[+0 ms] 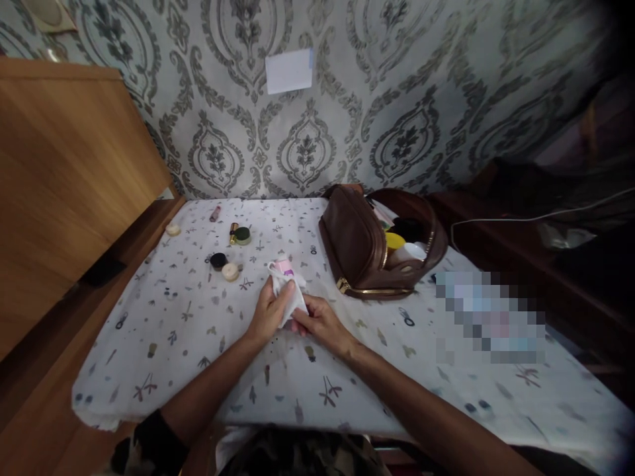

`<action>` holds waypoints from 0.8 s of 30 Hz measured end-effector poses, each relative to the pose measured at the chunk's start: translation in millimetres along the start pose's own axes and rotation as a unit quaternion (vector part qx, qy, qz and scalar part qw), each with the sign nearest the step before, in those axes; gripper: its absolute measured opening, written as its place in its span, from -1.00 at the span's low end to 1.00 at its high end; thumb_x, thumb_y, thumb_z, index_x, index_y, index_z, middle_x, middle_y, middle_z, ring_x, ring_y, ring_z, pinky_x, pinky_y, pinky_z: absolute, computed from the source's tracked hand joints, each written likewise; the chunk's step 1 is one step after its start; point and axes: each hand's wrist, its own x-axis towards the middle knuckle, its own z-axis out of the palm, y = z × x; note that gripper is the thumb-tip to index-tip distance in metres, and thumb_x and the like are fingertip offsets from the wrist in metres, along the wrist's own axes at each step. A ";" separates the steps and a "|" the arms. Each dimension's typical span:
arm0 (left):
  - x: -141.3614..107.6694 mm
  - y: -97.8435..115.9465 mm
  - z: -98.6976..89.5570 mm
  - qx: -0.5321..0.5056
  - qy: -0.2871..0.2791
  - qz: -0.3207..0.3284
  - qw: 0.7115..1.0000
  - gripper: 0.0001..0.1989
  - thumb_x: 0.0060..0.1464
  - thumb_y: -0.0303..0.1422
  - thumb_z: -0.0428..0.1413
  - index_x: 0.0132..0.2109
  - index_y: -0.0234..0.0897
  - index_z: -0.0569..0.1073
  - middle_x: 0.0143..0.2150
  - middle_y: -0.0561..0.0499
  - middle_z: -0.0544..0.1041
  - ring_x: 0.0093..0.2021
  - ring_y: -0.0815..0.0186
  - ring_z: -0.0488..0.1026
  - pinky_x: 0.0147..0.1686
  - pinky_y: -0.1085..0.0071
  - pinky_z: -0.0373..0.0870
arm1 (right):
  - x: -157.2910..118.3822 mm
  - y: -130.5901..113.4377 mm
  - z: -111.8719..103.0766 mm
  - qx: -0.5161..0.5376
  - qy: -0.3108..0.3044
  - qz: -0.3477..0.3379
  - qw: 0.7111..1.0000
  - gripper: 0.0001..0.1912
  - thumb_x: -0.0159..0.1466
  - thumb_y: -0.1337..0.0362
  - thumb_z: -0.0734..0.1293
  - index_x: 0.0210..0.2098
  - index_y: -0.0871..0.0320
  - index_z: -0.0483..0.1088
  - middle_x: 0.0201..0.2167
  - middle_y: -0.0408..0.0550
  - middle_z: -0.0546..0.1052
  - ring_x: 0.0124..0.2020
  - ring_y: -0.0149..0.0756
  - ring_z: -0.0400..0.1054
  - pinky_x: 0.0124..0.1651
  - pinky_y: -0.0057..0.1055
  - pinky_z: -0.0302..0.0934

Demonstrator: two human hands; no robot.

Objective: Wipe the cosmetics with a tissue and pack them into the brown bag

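A small pink container (284,266) with a pale top pokes out of a white cloth (288,305) near the middle of the table. My left hand (269,309) is closed around the cloth and the container, its thumb lying across the front. From the other side my right hand (323,324) pinches the lower right part of the cloth, its fingertips partly hidden behind it. The container's lower part is covered by cloth and fingers. To the left lie a black-lidded jar (218,261) and a round cream-coloured jar (230,272).
A brown zippered bag (354,244) stands open at right, holding yellow and white items. Farther back are a green jar (242,235), a gold-and-dark tube (233,233), a small pinkish tube (215,213) and a cream lid (172,229). A wooden cabinet (74,165) borders the left.
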 end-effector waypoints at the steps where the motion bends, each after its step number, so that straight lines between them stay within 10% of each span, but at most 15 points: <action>1: 0.7 3.2 -0.5 -0.037 0.006 -0.012 0.999 -0.55 0.05 0.05 0.18 -0.16 -0.20 0.29 -0.56 0.19 0.39 -0.71 0.38 0.33 -0.68 0.44 0.29 | -1.0 -0.4 0.2 0.008 -0.021 0.012 1.000 -0.67 0.12 0.01 0.46 -0.47 0.15 0.41 -0.65 -0.22 0.44 -0.67 -0.48 0.18 -0.60 -0.52 0.01; 6: 3.1 20.0 0.7 -0.164 0.061 -0.026 0.984 -0.46 -0.18 0.01 0.34 -0.21 -0.24 0.34 -0.51 0.13 0.47 -0.57 0.36 0.44 -0.56 0.47 0.36 | -4.7 1.9 -0.4 0.120 -0.112 0.096 0.982 -0.53 0.09 -0.11 0.45 -0.49 0.19 0.36 -0.70 -0.24 0.39 -0.73 -0.56 0.09 -0.67 -0.57 -0.09; 12: 9.5 19.0 -5.5 -0.073 0.176 0.008 0.982 -0.47 0.03 0.15 0.12 -0.37 -0.31 0.43 -0.50 -0.01 0.51 -0.44 0.27 0.51 -0.44 0.41 0.39 | -4.2 3.9 6.5 0.134 -0.098 0.095 0.982 -0.53 0.04 -0.04 0.51 -0.30 0.17 0.35 -0.55 -0.20 0.46 -0.62 -0.50 0.25 -0.61 -0.57 0.04; 17: 13.9 18.2 -12.7 -0.014 0.336 0.013 0.942 -0.55 0.15 0.06 0.07 -0.19 -0.27 0.49 -0.19 -0.05 0.59 -0.07 0.20 0.50 -0.14 0.41 0.39 | -6.9 8.7 17.2 -0.080 0.017 -0.005 0.997 -0.41 0.01 0.22 0.54 -0.04 0.11 0.27 -0.29 -0.14 0.48 -0.35 -0.33 0.39 -0.34 -0.42 0.29; 24: 20.3 8.7 -16.8 -0.141 0.295 0.022 0.945 -0.49 0.07 0.12 0.10 -0.23 -0.30 0.49 -0.31 0.03 0.57 -0.23 0.32 0.51 -0.22 0.51 0.38 | -18.4 10.9 19.0 -0.323 0.072 -0.160 0.930 -0.55 0.20 0.25 0.40 0.05 0.14 0.27 -0.14 0.03 0.47 -0.29 -0.25 0.42 -0.19 -0.30 0.35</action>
